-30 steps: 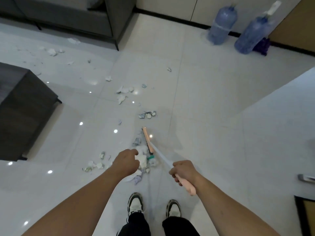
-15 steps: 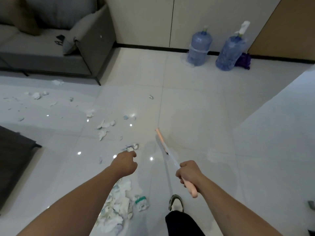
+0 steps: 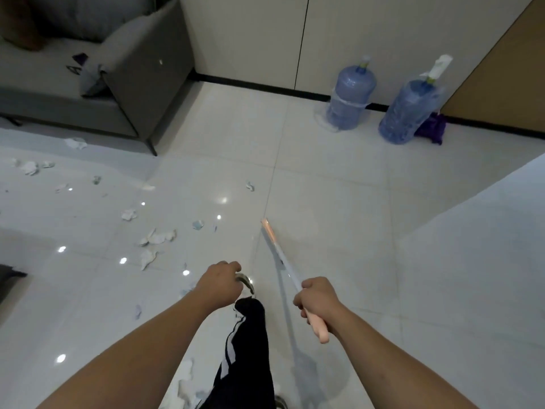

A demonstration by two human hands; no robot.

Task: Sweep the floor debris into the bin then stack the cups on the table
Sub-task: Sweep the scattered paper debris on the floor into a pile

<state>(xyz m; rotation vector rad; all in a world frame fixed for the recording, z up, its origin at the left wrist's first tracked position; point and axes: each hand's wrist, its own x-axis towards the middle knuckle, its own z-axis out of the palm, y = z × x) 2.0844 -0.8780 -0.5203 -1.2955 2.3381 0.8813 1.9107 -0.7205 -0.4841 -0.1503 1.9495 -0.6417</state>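
My right hand [image 3: 317, 299] grips the pink grip of a broom [image 3: 281, 258]. Its white shaft runs forward to a pink head [image 3: 267, 229] over bare tile, right of the litter. My left hand [image 3: 219, 283] is curled in a fist above my shoe [image 3: 247, 284], and I see nothing in it. Torn white paper scraps [image 3: 156, 239] lie scattered across the floor to the left, with one scrap [image 3: 250, 185] farther ahead. A swept pile [image 3: 185, 388] sits by my dark trouser leg [image 3: 247, 349]. No bin or cups are in view.
A grey sofa [image 3: 138, 69] stands at the far left. Two blue water bottles [image 3: 351, 98] [image 3: 410, 110] and a purple cloth [image 3: 430, 131] sit against the back wall. A white surface [image 3: 486, 246] fills the right side. A dark furniture corner [image 3: 8, 278] shows at the left edge.
The view has tilted up and moved forward. The broom head left the debris pile and swung right. The pile now lies beside my legs, and one leg has stepped ahead.
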